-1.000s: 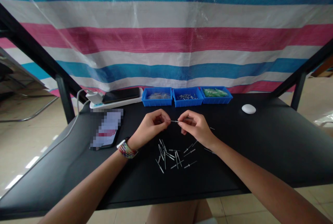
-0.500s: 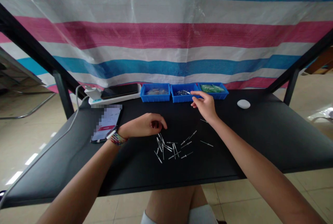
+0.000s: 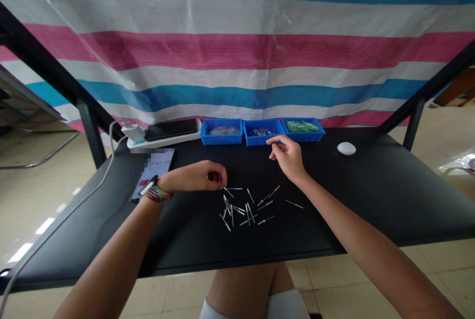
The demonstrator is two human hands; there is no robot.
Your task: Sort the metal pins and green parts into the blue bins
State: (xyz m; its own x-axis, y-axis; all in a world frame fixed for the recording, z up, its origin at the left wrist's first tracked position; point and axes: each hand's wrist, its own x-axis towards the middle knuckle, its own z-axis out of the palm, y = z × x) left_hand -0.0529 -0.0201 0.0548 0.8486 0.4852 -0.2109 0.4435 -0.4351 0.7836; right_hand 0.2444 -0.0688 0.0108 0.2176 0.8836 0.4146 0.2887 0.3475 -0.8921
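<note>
Several silver blind rivets (image 3: 248,216) lie scattered on the black tabletop between my hands. My left hand (image 3: 198,176) is curled at the upper left edge of this scatter. Its thumb and index finger meet at the end of one thin rivet (image 3: 229,192), apparently pinching it. Just in front of the middle blue bin (image 3: 264,141), my right hand (image 3: 287,157) hovers with its index finger and thumb apart. Nothing shows between those fingers. More rivets (image 3: 262,132) rest inside that bin.
A blue bin (image 3: 221,140) with clear bags stands left of the middle one, a blue bin (image 3: 304,137) with green contents right. Leftward are a power strip (image 3: 163,142) bearing a dark phone (image 3: 170,129) and a lit phone (image 3: 158,165). A white oval object (image 3: 346,149) sits right.
My right hand has drawn back from the middle bin toward me, and the metal at its fingertips is gone. My left hand has shifted left, and some nearby rivets lie differently.
</note>
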